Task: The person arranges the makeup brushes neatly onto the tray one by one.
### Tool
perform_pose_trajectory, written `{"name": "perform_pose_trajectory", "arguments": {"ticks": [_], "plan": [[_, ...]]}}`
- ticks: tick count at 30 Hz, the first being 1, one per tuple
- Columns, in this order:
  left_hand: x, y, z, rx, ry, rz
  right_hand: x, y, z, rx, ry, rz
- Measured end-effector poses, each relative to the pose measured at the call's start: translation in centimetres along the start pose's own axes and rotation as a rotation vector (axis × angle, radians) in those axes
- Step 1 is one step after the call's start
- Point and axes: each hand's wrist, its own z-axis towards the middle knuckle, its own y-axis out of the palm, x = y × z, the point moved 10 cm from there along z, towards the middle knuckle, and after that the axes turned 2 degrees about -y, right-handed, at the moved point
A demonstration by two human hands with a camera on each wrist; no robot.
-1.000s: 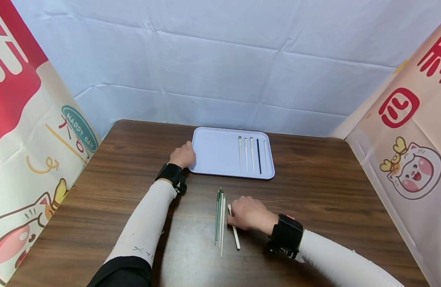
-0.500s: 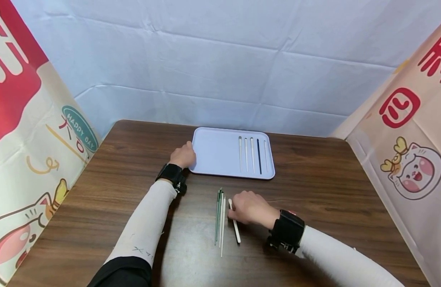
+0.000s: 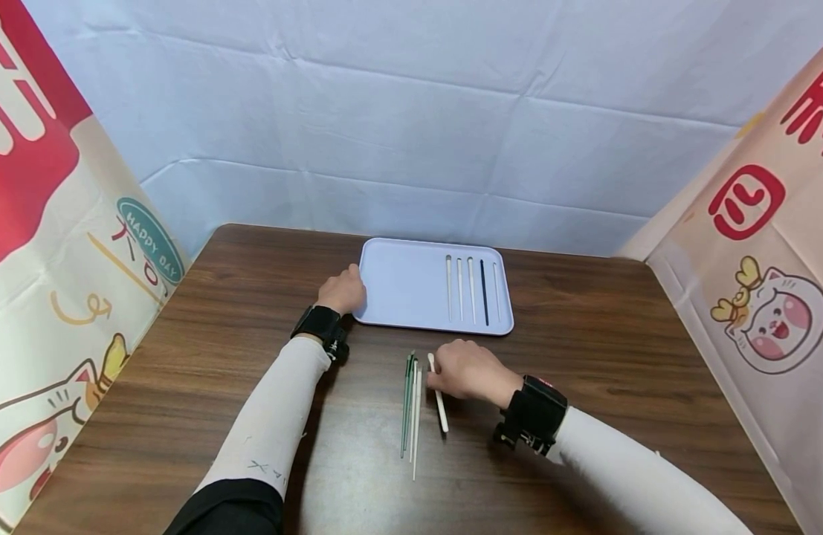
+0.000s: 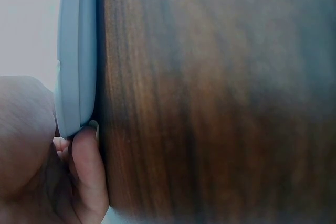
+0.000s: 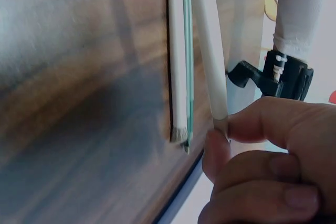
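My left hand [image 3: 343, 290] holds the left edge of a pale lavender tray [image 3: 398, 286]; in the left wrist view its fingers pinch the tray's rim [image 4: 73, 93] close to the tabletop. Between thumb and forefinger, my right hand [image 3: 468, 368] pinches a brush with a thick white handle [image 5: 211, 45], just right of a small bunch on the table. That bunch has green-handled brushes [image 3: 407, 409] and white-handled brushes [image 3: 415, 427], lying side by side. In the right wrist view, bristles show on one white brush [image 5: 177, 77]. The held brush's tip is hidden by my fingers.
Inside the tray's right half lie several slim brushes in a row, one of them dark [image 3: 484, 293]. The brown wooden table [image 3: 585, 319] ends at a pale cloth backdrop [image 3: 411, 148]. Printed cloth sheets [image 3: 752, 260] stand along both sides.
My right hand has moved forward, toward the tray, and the pinched white brush has moved with it. The left hand and tray stay in place.
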Motion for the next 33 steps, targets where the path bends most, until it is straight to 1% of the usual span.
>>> {"name": "perform_pose_trajectory", "arguments": {"ticks": [6, 17, 27, 33], "plan": [[-0.1, 0.0, 0.0, -0.004, -0.011, -0.006, 0.3, -0.8, 0.9, -0.02, -0.006, 0.011], [-0.3, 0.3, 0.4, -0.014, -0.015, 0.006, 0.7, -1.5, 2.6, -0.054, -0.018, 0.103], [-0.3, 0.1, 0.2, -0.001, -0.014, -0.004, 1.2, -2.4, 3.9, -0.043, -0.027, 0.113], [-0.1, -0.1, -0.1, -0.002, -0.007, -0.015, 1.9, -2.8, 4.7, -0.052, -0.002, 0.124]]}}
